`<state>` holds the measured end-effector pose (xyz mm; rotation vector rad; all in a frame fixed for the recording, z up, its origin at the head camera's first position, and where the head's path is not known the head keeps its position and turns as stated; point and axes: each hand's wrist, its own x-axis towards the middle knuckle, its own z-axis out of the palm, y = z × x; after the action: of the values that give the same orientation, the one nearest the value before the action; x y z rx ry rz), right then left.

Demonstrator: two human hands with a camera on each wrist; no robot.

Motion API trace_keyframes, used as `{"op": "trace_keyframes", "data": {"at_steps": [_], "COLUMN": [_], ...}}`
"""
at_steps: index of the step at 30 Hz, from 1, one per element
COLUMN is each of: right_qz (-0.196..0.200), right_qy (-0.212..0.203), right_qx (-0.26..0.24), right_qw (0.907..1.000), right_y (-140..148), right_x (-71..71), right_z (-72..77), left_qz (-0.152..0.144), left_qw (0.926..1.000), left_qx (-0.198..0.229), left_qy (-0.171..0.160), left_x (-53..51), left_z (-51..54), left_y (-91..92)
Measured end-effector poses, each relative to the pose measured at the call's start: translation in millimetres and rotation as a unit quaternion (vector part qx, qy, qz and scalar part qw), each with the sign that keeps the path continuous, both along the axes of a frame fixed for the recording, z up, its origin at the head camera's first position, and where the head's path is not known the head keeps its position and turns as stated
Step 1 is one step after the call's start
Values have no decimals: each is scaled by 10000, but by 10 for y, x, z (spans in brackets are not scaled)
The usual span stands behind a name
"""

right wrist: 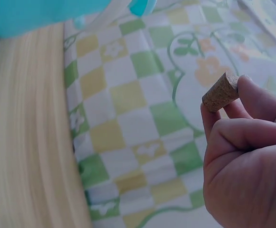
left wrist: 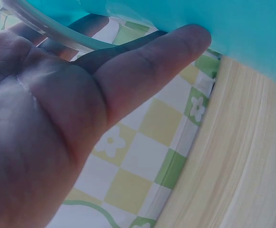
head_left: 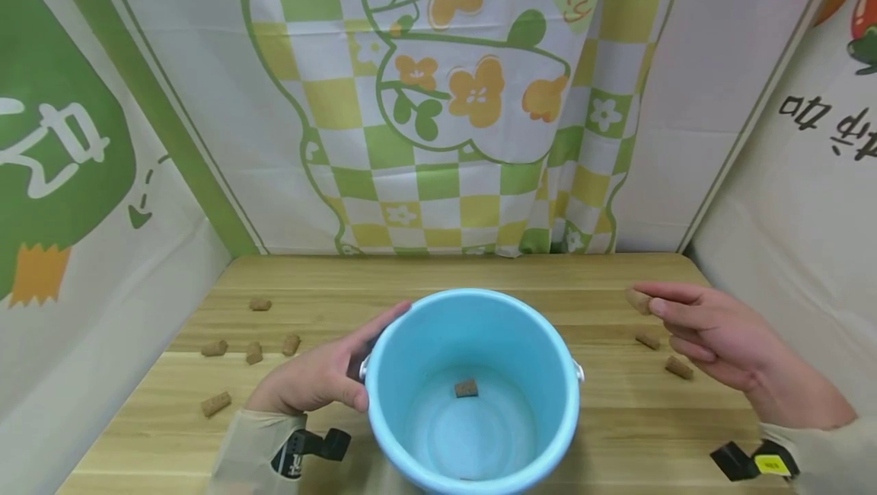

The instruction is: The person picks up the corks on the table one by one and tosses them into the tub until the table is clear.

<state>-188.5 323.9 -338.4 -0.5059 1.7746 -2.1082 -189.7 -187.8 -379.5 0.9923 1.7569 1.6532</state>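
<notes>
A light blue bucket [head_left: 473, 308] stands on the wooden table, with one cork [head_left: 467, 388] lying on its bottom. The left hand [head_left: 322, 373] rests against the bucket's left side, thumb and fingers spread near the rim; the left wrist view shows this hand [left wrist: 81, 104] touching the blue wall [left wrist: 252, 33]. To the right of the bucket, the right hand [head_left: 729, 335] pinches a cork [head_left: 639, 301] between thumb and fingertips above the table. In the right wrist view that hand [right wrist: 252, 147] holds the tapered cork [right wrist: 220, 92] clear of the tabletop.
Two corks [head_left: 647, 340] [head_left: 679, 368] lie on the table below the right hand. Several corks, one of them a cork [head_left: 216, 403] near the left edge, are scattered left of the bucket. A patterned curtain [head_left: 445, 198] hangs behind the table [head_left: 479, 270], with printed cloth at both sides.
</notes>
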Motion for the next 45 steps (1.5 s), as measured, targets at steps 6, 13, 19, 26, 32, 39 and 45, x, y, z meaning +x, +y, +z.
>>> {"op": "trace_keyframes", "data": {"at_steps": [6,13,19,26,32,39,45], "right_qz": [220,261,357,437,438,391,443], "right_qy": [307,516,715,921,1004,1096,1068], "right_qx": [12,215,226,451,809,1247,1207], "right_qw": [9993,9981,9965,9938,9907,9853,9859], "right_y": [-180,-371,-574,-799,-926,-1009,-1031], "right_x": [6,52,111,180,229,237,243], "right_z": [119,254,353,448,511,522,535], "left_qz": [8,39,58,59,2,6,-23], "left_qw": [10000,10000,10000,9999,10000,10000,10000], "left_qx": [-13,-25,-74,-110,-30,3,89], "left_qy": [-18,-7,-1,-19,-39,47,15], "left_x": [-6,-2,2,2,-2,-8,-16], "left_z": [7,8,13,16,18,5,-8], "left_y": [6,4,13,25,26,17,19]}}
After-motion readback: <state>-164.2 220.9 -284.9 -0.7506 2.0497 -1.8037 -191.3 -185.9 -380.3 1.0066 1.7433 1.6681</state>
